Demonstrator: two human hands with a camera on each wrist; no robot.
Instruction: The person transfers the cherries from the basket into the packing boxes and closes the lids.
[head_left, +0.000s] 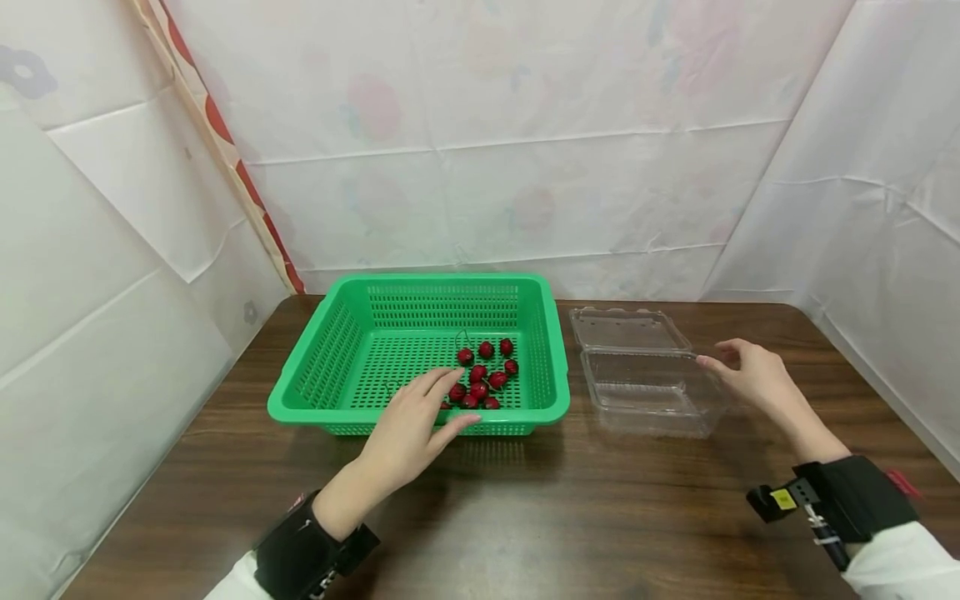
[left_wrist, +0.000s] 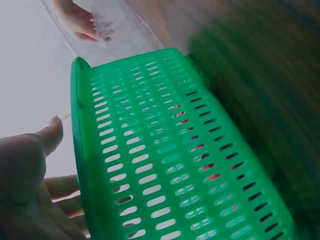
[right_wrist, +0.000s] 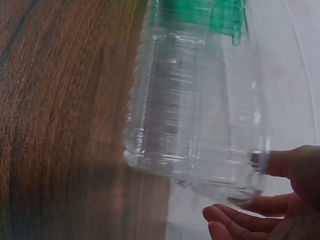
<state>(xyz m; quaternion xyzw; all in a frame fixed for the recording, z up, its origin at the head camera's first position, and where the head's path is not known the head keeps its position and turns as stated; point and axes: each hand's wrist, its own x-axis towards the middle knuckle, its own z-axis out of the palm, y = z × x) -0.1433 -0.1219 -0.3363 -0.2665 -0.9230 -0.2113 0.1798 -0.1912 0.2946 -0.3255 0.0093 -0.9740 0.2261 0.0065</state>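
Observation:
My left hand (head_left: 408, 421) reaches over the near rim of a green plastic basket (head_left: 557, 358), its fingers spread and holding nothing. Several dark red cherries (head_left: 497, 380), some with green stems, lie in the basket's right half; the hand hides part of that group. In the left wrist view the basket's slotted wall (left_wrist: 145, 165) covers most of the fruit. A clear plastic clamshell box (head_left: 637, 398) stands to the right with its lid (head_left: 630, 331) raised toward the back. At its right side my right hand (head_left: 750, 375) pinches the rim between thumb (right_wrist: 280, 163) and fingers.
Both stand on a dark wood-grain table (head_left: 585, 508). A white patterned sheet (head_left: 480, 167) hangs behind and along both sides, with a red-edged strip (head_left: 225, 133) at the back left. Black camera straps wrap both wrists.

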